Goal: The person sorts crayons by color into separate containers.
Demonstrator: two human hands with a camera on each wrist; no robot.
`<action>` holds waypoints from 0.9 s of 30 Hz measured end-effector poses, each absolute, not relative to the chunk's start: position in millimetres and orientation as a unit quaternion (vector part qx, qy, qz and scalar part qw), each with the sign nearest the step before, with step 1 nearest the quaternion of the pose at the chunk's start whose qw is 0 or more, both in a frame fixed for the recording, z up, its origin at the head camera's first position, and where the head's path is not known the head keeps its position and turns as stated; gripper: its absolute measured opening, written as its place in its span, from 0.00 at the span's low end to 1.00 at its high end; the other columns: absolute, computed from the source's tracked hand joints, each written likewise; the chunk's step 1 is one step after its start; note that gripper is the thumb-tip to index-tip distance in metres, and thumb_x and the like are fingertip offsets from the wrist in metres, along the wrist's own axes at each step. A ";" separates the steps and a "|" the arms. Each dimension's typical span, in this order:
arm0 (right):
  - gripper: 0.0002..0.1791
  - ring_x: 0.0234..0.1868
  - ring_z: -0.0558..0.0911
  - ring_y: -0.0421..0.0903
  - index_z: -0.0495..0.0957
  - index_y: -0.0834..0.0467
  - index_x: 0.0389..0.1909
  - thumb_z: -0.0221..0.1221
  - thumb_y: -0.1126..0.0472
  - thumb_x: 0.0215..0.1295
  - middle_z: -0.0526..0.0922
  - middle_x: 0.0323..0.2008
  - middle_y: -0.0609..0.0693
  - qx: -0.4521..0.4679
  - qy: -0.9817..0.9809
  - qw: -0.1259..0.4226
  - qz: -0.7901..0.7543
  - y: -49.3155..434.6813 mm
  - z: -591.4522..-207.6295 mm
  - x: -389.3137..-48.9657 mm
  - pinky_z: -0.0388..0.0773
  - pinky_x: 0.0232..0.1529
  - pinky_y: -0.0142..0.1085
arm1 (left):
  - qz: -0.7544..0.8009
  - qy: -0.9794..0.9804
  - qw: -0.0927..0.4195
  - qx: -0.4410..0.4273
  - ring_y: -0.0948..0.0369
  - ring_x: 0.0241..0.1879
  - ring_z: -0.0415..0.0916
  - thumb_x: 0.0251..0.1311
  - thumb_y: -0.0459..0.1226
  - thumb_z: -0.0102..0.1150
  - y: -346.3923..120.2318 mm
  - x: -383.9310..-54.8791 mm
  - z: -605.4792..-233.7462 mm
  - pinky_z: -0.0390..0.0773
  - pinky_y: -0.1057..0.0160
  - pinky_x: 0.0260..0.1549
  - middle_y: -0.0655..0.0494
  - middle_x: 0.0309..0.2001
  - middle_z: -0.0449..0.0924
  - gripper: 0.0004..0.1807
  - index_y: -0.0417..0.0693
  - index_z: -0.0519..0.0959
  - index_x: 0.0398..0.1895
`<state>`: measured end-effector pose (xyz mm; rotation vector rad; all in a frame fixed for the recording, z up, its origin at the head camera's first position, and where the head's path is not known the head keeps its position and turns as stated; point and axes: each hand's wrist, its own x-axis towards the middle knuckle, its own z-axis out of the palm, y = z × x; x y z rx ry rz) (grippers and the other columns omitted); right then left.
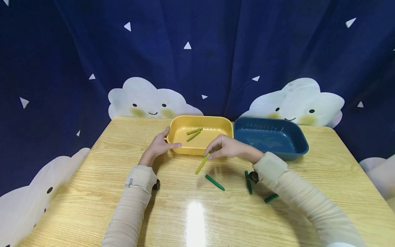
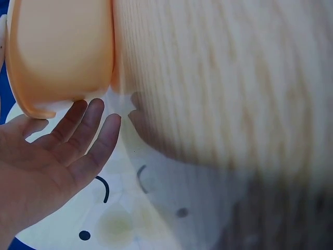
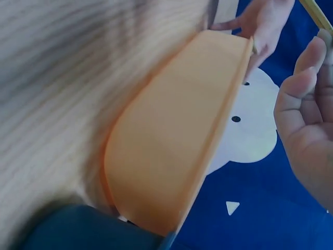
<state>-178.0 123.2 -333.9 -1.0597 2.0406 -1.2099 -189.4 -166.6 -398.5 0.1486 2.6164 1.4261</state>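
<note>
My right hand (image 1: 224, 146) pinches a yellow crayon (image 1: 202, 164) between thumb and fingertips, in front of the yellow bin (image 1: 197, 151). In the right wrist view, that crayon (image 3: 315, 12) pokes up past the fingertips at the top right corner. Two yellow crayons (image 1: 193, 136) lie inside the bin. At the bin's left end, my left hand (image 1: 158, 144) holds the wall, its thumb over the rim and its fingers outside. The left wrist view shows those fingers (image 2: 93, 130) against the bin's outer side. A green crayon (image 1: 215, 182) lies on the table near my right hand.
A dark blue bin (image 1: 268, 151) stands right beside the yellow one. Two more green crayons, one (image 1: 248, 183) by the right wrist camera and one (image 1: 271, 198) partly under the right sleeve, lie on the wooden table (image 1: 172, 212). A navy curtain (image 1: 216, 68) hangs behind.
</note>
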 end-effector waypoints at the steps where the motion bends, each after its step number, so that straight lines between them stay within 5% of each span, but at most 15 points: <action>1: 0.08 0.24 0.74 0.45 0.83 0.64 0.36 0.62 0.66 0.56 0.84 0.28 0.54 -0.387 0.760 0.266 -0.450 123.5 -332.1 -178.6 0.70 0.24 0.31 | 0.478 0.874 0.080 0.047 0.53 0.69 0.42 0.48 0.47 0.68 -166.7 -189.4 -398.6 0.49 0.51 0.65 0.48 0.72 0.41 0.57 0.41 0.40 0.72; 3: 0.08 0.27 0.75 0.45 0.83 0.64 0.36 0.62 0.66 0.56 0.84 0.30 0.56 -0.378 0.765 0.261 -0.452 124.1 -329.0 -180.0 0.72 0.26 0.32 | 0.482 0.871 0.083 0.042 0.51 0.67 0.50 0.47 0.47 0.69 -166.6 -189.3 -398.7 0.54 0.50 0.63 0.47 0.72 0.43 0.57 0.43 0.40 0.72; 10: 0.09 0.28 0.73 0.42 0.82 0.66 0.38 0.60 0.67 0.58 0.83 0.31 0.50 -0.378 0.771 0.230 -0.458 128.2 -316.7 -187.9 0.72 0.30 0.34 | 0.487 0.869 0.074 0.045 0.52 0.68 0.45 0.47 0.45 0.69 -166.8 -191.2 -400.1 0.50 0.52 0.65 0.45 0.71 0.43 0.57 0.39 0.40 0.71; 15: 0.10 0.28 0.75 0.46 0.81 0.69 0.39 0.59 0.67 0.60 0.82 0.28 0.50 -0.362 0.763 0.202 -0.496 134.9 -305.7 -197.5 0.75 0.32 0.40 | 0.496 0.864 0.070 0.046 0.50 0.66 0.52 0.46 0.44 0.70 -166.0 -192.9 -401.6 0.54 0.54 0.64 0.41 0.70 0.46 0.58 0.38 0.40 0.71; 27: 0.15 0.29 0.77 0.44 0.77 0.75 0.45 0.58 0.68 0.60 0.83 0.29 0.45 -0.289 0.761 0.168 -0.556 132.8 -297.9 -217.6 0.76 0.33 0.37 | 0.516 0.851 0.080 0.050 0.47 0.63 0.57 0.49 0.41 0.69 -164.0 -186.2 -391.5 0.61 0.53 0.60 0.38 0.70 0.45 0.57 0.37 0.38 0.71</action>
